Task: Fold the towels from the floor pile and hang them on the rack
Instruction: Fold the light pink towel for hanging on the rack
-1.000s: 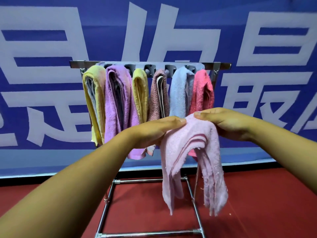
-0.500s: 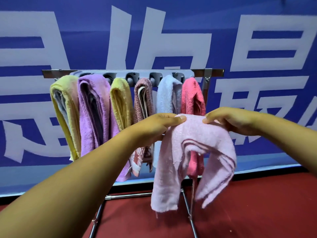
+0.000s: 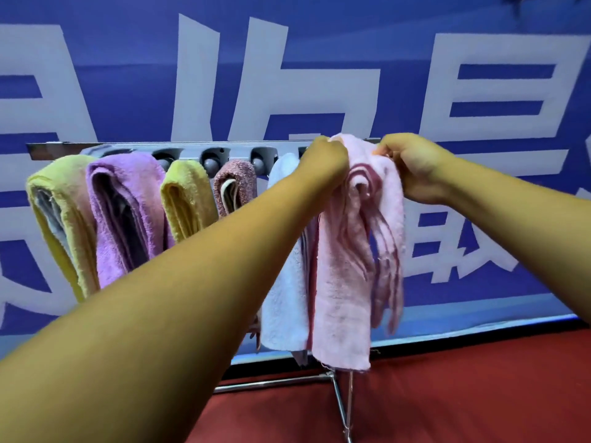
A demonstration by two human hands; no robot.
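A folded light pink towel (image 3: 348, 282) hangs down at the right end of the metal rack (image 3: 96, 147). My left hand (image 3: 323, 164) grips its top left edge, and my right hand (image 3: 415, 167) grips its top right edge, both at the height of the rack's top bar. Whether the towel rests on a rack arm is hidden. Other towels hang on the rack: yellow (image 3: 60, 219), purple (image 3: 128, 212), yellow (image 3: 187, 199), brownish pink (image 3: 235, 183) and light blue (image 3: 284, 298). The darker pink towel is mostly hidden behind the one I hold.
A blue banner (image 3: 319, 75) with large white characters stands right behind the rack. The floor (image 3: 479, 394) is red. The rack's metal legs (image 3: 339, 398) stand below the held towel. No floor pile is in view.
Both hands have lifted the light pink towel from waist height up to the rack's top bar at the right end, and have drawn closer together. The towel now hangs longer and narrower.
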